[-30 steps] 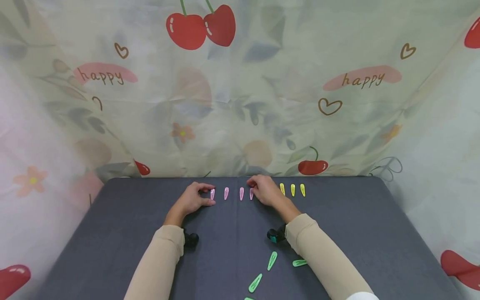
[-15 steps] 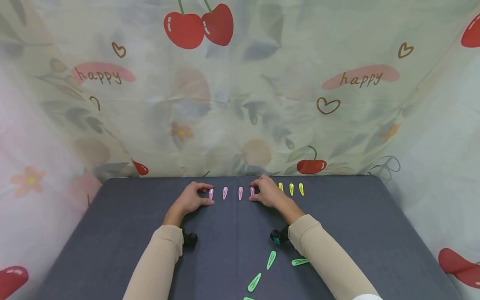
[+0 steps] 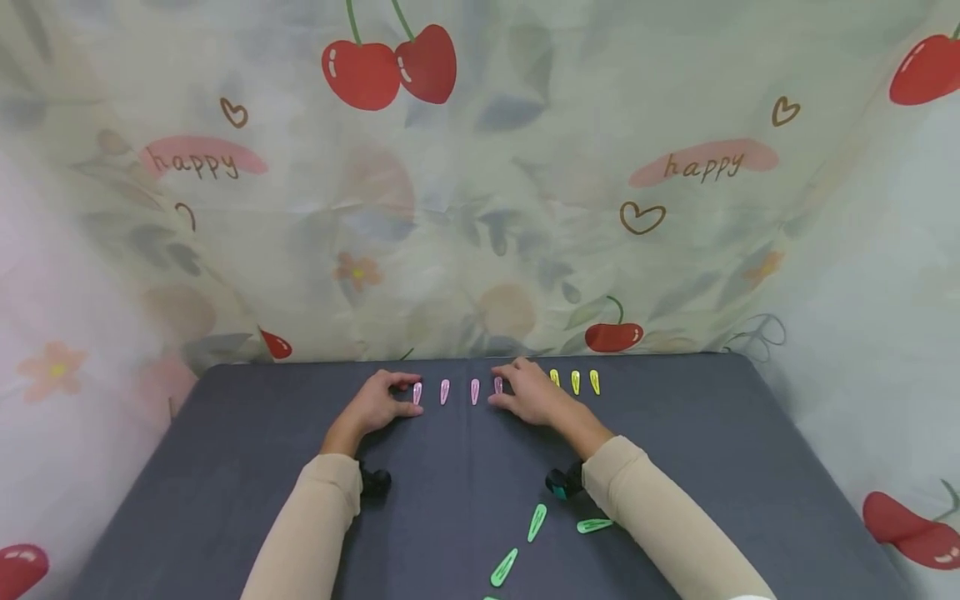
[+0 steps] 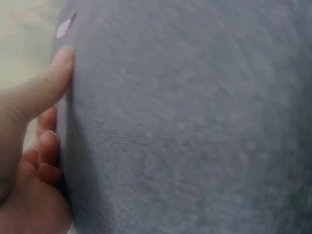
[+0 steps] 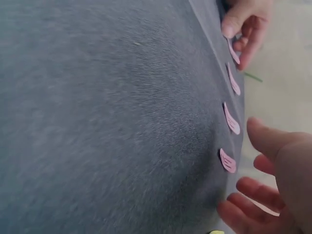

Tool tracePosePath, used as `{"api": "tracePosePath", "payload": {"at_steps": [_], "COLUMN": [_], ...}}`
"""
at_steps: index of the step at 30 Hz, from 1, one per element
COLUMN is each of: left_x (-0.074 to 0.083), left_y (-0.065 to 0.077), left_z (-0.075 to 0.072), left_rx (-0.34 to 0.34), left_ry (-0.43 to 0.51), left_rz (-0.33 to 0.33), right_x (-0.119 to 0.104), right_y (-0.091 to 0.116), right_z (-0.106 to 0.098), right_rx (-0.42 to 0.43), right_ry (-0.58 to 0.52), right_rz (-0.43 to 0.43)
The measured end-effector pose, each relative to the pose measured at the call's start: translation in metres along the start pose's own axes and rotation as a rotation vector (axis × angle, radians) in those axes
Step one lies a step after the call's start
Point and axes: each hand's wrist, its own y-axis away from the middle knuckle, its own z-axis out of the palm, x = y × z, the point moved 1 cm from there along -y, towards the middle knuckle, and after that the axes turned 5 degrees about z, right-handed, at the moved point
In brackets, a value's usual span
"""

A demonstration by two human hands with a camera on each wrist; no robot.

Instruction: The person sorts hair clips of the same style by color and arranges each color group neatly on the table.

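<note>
Where right hand (image 3: 531,397) overlaps, pink clip (image 3: 498,384) part-hidden

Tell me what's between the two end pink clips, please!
Two more pink clips, lying apart from each other on the dark cloth. The head view shows them, and the right wrist view does too.

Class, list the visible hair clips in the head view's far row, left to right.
Pink teardrop-shaped hair clip, second pink clip, third pink clip, fourth pink clip, yellow teardrop-shaped hair clip, second yellow clip, third yellow clip.
</note>
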Motion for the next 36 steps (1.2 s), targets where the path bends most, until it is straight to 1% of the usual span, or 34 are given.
{"api": "tracePosePath", "payload": {"at_steps": [5, 8, 10, 14, 17, 19, 21, 25, 27, 30, 33, 36], "left_x": [-0.002, -0.001, 0.002, 0.011, 0.021, 0.030, 0.038, 0.053, 0.060, 0.067, 0.073, 0.077], "left_y": [0.001, 0.003, 0.006, 0.014, 0.024, 0.031, 0.039, 0.057, 0.069, 0.088, 0.104, 0.118], "left_z": [-0.003, -0.005, -0.006, -0.007, -0.006, -0.004, -0.003, 0.003, 0.006, 0.012, 0.020, 0.031], "left_rx": [-0.019, -0.022, -0.015, 0.025, 0.070, 0.101, 0.130, 0.172, 0.184, 0.182, 0.166, 0.135], "left_ry": [-0.029, -0.038, -0.058, -0.187, -0.325, -0.393, -0.461, -0.533, -0.547, -0.549, -0.563, -0.546], "left_rz": [0.020, 0.035, 0.040, 0.041, 0.055, 0.079, 0.118, 0.210, 0.256, 0.298, 0.327, 0.354], "right_x": [-0.004, -0.007, -0.009, -0.010, -0.007, -0.004, 0.000, 0.011, 0.015, 0.021, 0.027, 0.033], "right_y": [0.015, 0.028, 0.037, 0.055, 0.070, 0.081, 0.092, 0.115, 0.125, 0.142, 0.158, 0.173], "right_z": [-0.001, -0.003, -0.005, -0.006, -0.004, -0.002, 0.001, 0.006, 0.007, 0.008, 0.007, 0.005], "right_rx": [0.008, 0.038, 0.064, 0.129, 0.178, 0.202, 0.222, 0.238, 0.242, 0.238, 0.237, 0.222], "right_ry": [0.030, 0.072, 0.131, 0.263, 0.318, 0.330, 0.335, 0.345, 0.341, 0.325, 0.302, 0.269], "right_rz": [-0.017, -0.044, -0.061, -0.107, -0.147, -0.166, -0.179, -0.196, -0.207, -0.212, -0.202, -0.169]}}
